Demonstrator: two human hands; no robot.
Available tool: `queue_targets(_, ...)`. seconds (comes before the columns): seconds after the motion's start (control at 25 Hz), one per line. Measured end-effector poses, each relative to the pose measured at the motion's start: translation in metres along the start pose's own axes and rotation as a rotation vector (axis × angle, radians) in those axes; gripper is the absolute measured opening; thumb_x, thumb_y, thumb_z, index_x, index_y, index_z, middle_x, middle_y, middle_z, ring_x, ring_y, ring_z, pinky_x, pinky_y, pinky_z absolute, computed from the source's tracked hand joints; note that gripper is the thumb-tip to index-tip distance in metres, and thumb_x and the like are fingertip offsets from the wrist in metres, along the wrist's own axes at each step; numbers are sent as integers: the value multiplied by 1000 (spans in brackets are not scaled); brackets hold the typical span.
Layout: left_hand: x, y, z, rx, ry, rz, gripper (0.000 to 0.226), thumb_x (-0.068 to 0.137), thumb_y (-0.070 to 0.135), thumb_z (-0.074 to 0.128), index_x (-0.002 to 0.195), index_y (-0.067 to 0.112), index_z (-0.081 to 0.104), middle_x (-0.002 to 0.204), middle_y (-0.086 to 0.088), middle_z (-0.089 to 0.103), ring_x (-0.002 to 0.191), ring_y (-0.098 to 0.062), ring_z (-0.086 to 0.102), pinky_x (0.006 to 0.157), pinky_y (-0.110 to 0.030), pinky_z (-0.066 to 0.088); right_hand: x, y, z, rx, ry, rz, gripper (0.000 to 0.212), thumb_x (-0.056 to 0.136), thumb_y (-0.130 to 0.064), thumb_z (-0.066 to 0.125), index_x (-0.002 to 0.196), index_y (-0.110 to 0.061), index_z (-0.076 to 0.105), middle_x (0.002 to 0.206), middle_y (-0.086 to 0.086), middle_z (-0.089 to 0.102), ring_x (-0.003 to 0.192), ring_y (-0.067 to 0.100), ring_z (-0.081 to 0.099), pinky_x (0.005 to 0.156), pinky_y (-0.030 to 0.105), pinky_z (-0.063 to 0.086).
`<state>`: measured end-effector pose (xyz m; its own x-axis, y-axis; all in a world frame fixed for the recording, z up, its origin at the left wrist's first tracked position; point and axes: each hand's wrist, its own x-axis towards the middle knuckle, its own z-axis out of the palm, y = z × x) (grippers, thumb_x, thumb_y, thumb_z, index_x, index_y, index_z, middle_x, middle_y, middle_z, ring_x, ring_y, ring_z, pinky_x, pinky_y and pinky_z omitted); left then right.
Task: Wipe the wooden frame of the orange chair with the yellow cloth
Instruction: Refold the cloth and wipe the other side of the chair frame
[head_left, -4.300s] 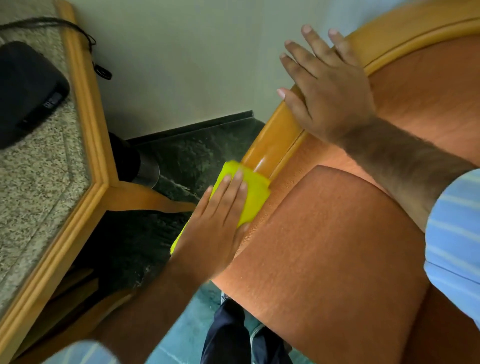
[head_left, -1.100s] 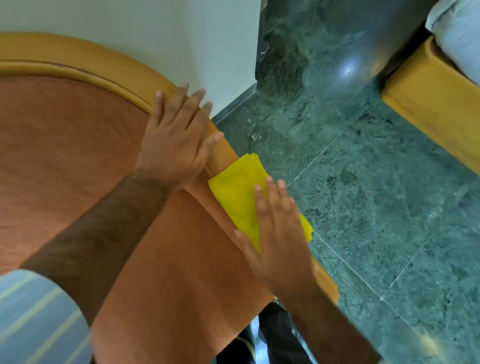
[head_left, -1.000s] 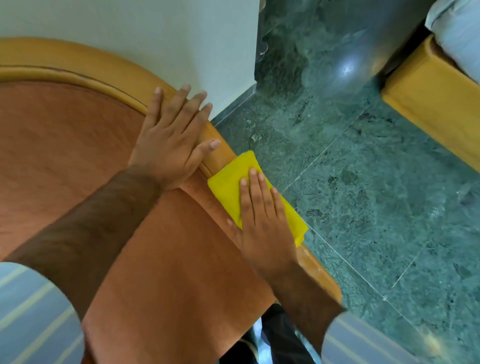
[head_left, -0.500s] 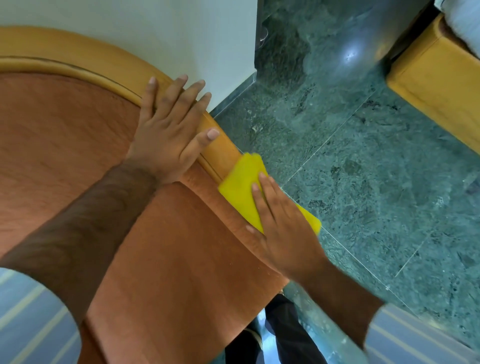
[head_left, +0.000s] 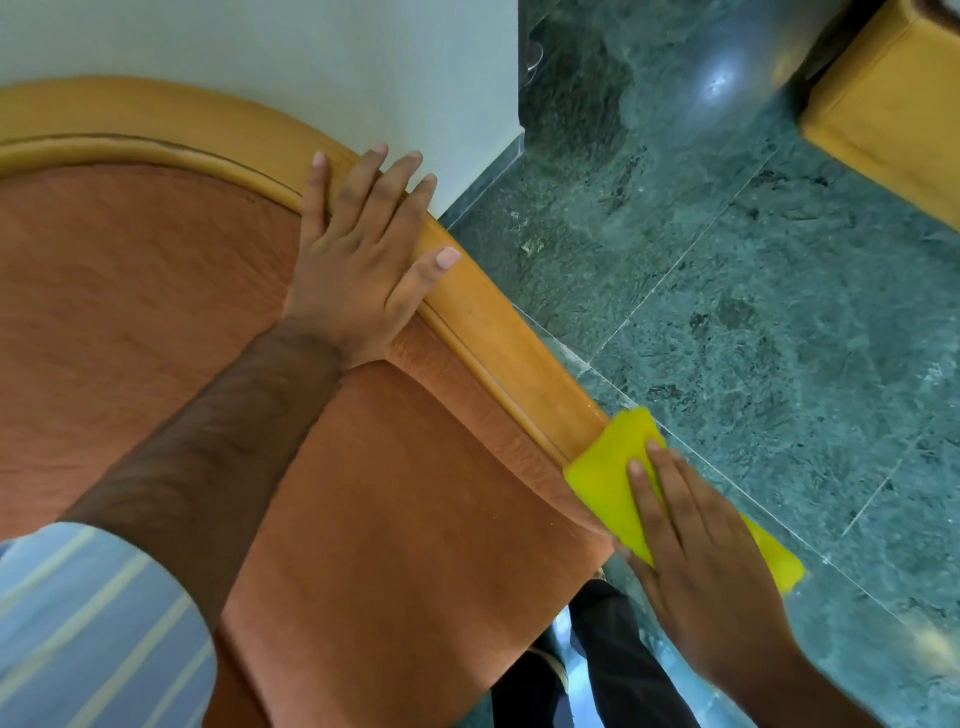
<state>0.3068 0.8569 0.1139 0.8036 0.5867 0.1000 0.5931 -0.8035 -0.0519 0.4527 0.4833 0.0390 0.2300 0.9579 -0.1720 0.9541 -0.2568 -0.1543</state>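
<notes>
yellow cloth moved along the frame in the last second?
Yes. The yellow cloth slid down the wooden frame, away from the braced left hand, toward the arm's near end.

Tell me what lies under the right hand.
The yellow cloth, pressed flat by the right hand onto the chair's wooden frame. The frame's end beneath the cloth is covered.

Pale wall (head_left: 311, 47), green marble floor (head_left: 779, 338) with glare, wooden furniture (head_left: 893, 114) beyond.

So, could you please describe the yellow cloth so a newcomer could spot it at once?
Follow the orange chair's curved wooden frame down to its near end beside the green marble floor. There the right hand presses the yellow cloth flat, the only bright yellow thing here.
</notes>
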Motion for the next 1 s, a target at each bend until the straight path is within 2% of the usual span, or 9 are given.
queue_targets(0.4, 1, 6, -9, -22, -112, -41, 92, 97, 71, -2, 161, 14, 33, 172, -5, 29, 163, -27, 14, 130, -63, -1, 166, -90, -31, 182, 171, 98, 79, 105, -56, 36, 162, -6, 14, 172, 17, 17, 159, 33, 20, 123, 49, 32)
queue_targets(0.52, 2, 15, -19, -123, -138, -117, 87, 97, 74, 18, 155, 15, 45, 170, -6, 34, 163, -26, 17, 131, -60, 1, 153, -78, -38, 380, 188, 3, 93, 98, -67, 41, 163, -8, 11, 173, 14, 10, 161, 29, 10, 128, 48, 23)
queue_targets(0.6, -6, 30, -22, -253, -39, -172, 72, 98, 67, 40, 139, 13, 62, 157, -11, 50, 153, -29, 37, 128, -51, 23, 145, -61, -48, 694, 180, 102, 97, 93, -72, 46, 164, -16, 10, 174, 8, 11, 161, 21, 8, 130, 42, 17)
queue_targets(0.68, -22, 52, -21, -380, 128, -297, 52, 96, 56, 58, 113, 8, 70, 124, -13, 66, 117, -29, 60, 101, -39, 48, 133, -37, -54, 857, 79, 342, 99, 84, -80, 49, 160, -23, 24, 168, 4, 31, 152, 19, 32, 121, 36, 32)
queue_targets(0.72, -30, 64, -21, -455, 149, -395, 46, 95, 53, 63, 103, 8, 67, 106, -10, 68, 99, -27, 62, 86, -39, 51, 126, -25, -57, 839, -11, 438, 97, 78, -84, 50, 154, -24, 38, 157, 5, 48, 137, 20, 50, 107, 31, 45)
queue_targets(0.76, -37, 77, -21, -538, 123, -498, 43, 93, 51, 67, 98, 9, 63, 93, -8, 67, 87, -26, 62, 77, -43, 51, 119, -16, -58, 804, -94, 494, 91, 75, -85, 53, 143, -24, 52, 139, 5, 62, 115, 18, 62, 88, 24, 48)
queue_targets(0.84, -43, 98, -20, -686, 54, -693, 42, 89, 47, 74, 99, 10, 60, 78, -4, 65, 74, -24, 63, 70, -46, 53, 110, -10, -56, 810, -159, 544, 72, 75, -77, 67, 126, -25, 63, 103, -7, 69, 85, 6, 62, 65, 20, 41)
queue_targets(0.92, -43, 106, -18, -847, 83, -893, 42, 85, 39, 82, 106, 11, 60, 70, 4, 62, 68, -16, 65, 71, -43, 55, 108, -12, -57, 928, -163, 620, 67, 74, -64, 79, 126, -25, 63, 98, -13, 66, 86, 6, 63, 62, 24, 41)
queue_targets(1.0, -40, 107, -19, -1071, 102, -1059, 45, 80, 32, 87, 112, 10, 63, 76, 2, 66, 78, -21, 73, 75, -41, 62, 108, -12, -62, 942, -108, 653, 71, 69, -55, 88, 127, -24, 62, 107, -9, 65, 96, 16, 64, 72, 29, 43)
